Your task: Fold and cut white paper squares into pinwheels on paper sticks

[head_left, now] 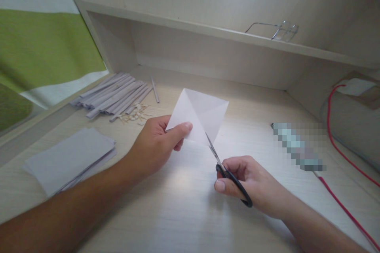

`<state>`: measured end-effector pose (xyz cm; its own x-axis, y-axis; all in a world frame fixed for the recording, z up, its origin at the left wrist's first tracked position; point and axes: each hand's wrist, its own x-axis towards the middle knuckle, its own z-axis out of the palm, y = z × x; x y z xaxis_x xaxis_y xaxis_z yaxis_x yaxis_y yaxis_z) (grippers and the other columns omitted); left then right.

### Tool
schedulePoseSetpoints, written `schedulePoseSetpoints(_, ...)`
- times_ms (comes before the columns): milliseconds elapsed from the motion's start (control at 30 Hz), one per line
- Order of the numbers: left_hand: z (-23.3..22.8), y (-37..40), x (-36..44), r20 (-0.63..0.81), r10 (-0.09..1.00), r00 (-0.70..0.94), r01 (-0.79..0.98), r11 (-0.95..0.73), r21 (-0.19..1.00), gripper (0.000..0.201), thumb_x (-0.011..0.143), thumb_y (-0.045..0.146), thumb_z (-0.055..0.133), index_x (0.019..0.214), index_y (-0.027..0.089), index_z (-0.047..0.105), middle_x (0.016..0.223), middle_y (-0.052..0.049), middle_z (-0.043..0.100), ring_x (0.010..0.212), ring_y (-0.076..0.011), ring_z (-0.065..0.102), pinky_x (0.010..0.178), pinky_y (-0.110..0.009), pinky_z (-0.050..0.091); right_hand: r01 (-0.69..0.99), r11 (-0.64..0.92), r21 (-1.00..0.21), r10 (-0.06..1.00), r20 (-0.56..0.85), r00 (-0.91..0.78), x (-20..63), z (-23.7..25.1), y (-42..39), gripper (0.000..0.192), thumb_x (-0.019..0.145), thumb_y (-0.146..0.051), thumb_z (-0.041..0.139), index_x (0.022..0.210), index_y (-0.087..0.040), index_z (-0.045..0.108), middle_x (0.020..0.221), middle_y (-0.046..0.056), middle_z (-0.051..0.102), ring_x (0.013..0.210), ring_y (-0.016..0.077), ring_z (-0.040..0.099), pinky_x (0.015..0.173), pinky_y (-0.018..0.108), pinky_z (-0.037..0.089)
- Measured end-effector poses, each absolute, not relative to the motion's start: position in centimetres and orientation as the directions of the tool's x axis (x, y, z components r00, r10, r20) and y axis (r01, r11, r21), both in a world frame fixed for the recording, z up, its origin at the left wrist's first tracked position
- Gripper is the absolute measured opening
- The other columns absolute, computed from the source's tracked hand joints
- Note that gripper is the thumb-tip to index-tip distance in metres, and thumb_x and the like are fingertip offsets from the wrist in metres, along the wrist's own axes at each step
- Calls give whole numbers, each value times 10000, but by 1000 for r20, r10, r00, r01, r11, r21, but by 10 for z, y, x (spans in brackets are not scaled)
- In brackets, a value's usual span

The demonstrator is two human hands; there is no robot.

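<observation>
My left hand [160, 138] pinches a white square of paper [204, 108], thumb on top and fingers beneath. A diagonal crease runs across the sheet from its upper left corner towards the lower right. Black-handled scissors [234, 184] are in my right hand [252, 185], with thumb and fingers at the handle loops. Their blades point up and away from me and meet the paper at its lower edge, near the end of the crease. How far the blades are apart is hard to make out.
At the left lies a stack of white paper [71, 156]. Behind it are many thin rolled paper sticks [115, 95] and small pale scraps [136, 114]. A blurred-out device [297, 148] with a red cable [344, 209] rests at the right. Glasses [282, 31] sit on the shelf [208, 33].
</observation>
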<state>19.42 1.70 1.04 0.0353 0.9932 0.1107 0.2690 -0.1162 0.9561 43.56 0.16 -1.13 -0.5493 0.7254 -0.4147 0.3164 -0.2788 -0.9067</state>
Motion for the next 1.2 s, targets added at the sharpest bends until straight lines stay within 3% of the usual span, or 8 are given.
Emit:
schedulePoseSetpoints(333,13,16,196,85,994,68,234,-98,967,375,877,357,583,540,199,532,520,21,542,529,-139,497,573,-271,397,383,-257,-887,737,-436,-516,436,-12,0,488,757,-554,826,648,-171,543,587,-65,366,553,86,278,511,269,181)
schedulePoseSetpoints(667,9,16,195,101,993,64,225,-113,968,362,874,375,583,560,201,543,525,16,548,530,-144,499,567,-272,399,435,-219,-873,771,-428,-471,435,-15,2,498,767,-570,808,603,-171,557,558,-47,419,544,94,318,516,274,208)
schedulePoseSetpoints(967,6,13,197,100,978,182,221,-140,965,384,891,401,595,575,187,560,563,18,553,560,-133,505,567,-256,390,344,-256,-903,752,-410,-516,433,-13,2,456,755,-514,839,659,-166,559,589,-63,386,554,86,289,513,257,205)
schedulePoseSetpoints(1200,4,13,199,69,981,179,247,-113,962,395,868,402,606,543,189,538,543,19,531,540,-129,484,542,-247,379,311,-260,-914,758,-393,-521,433,-13,2,442,744,-532,848,723,-154,620,645,-37,458,597,101,354,548,257,241)
